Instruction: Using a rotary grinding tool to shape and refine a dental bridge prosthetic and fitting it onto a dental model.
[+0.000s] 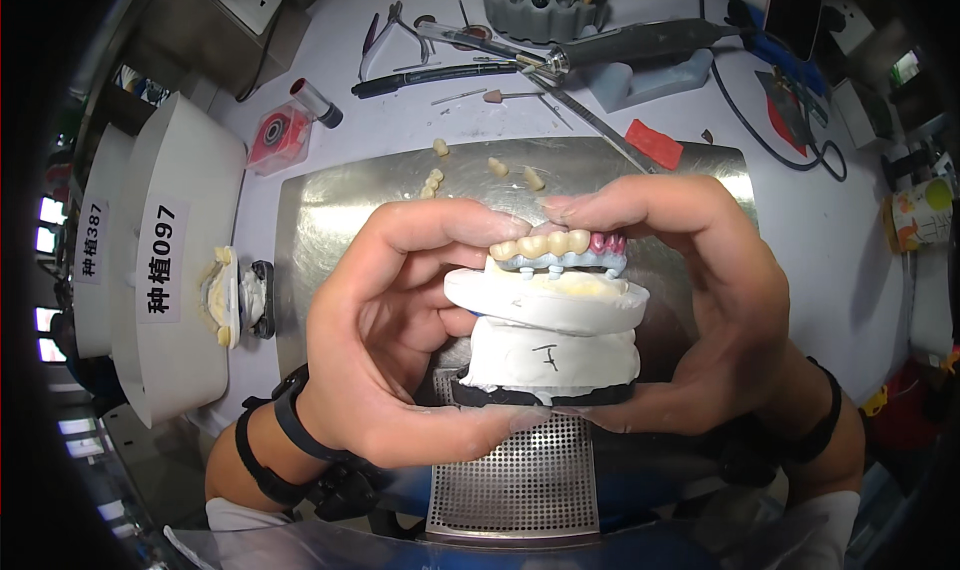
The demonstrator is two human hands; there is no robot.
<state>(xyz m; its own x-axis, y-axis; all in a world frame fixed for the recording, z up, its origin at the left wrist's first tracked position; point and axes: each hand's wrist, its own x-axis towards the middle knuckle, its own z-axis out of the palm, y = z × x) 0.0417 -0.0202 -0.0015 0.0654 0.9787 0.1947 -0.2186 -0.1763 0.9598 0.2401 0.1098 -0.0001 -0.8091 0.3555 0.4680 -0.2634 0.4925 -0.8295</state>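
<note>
A white plaster dental model (555, 355) on a black base plate stands upright between my two hands. On top of it sits a row of tooth-coloured crowns (545, 245), with a pale blue layer under it and a pink-purple section at its right end. My left hand (375, 300) grips the model from the left, fingertips at the crowns and thumb under the black base. From the right, my right hand (715, 300) holds it likewise, its fingertips meeting the left ones at the top. Behind the hands, several small loose crowns (432, 182) lie on a metal plate (330, 210).
Left stand white labelled trays (190, 170) and another dental model (225, 295). Farther back lie a black pen (435, 78), pliers (385, 35), a dental handpiece (645, 45), a red piece (655, 144) and a grey bur holder (545, 10). A perforated metal grille (515, 485) is below my hands.
</note>
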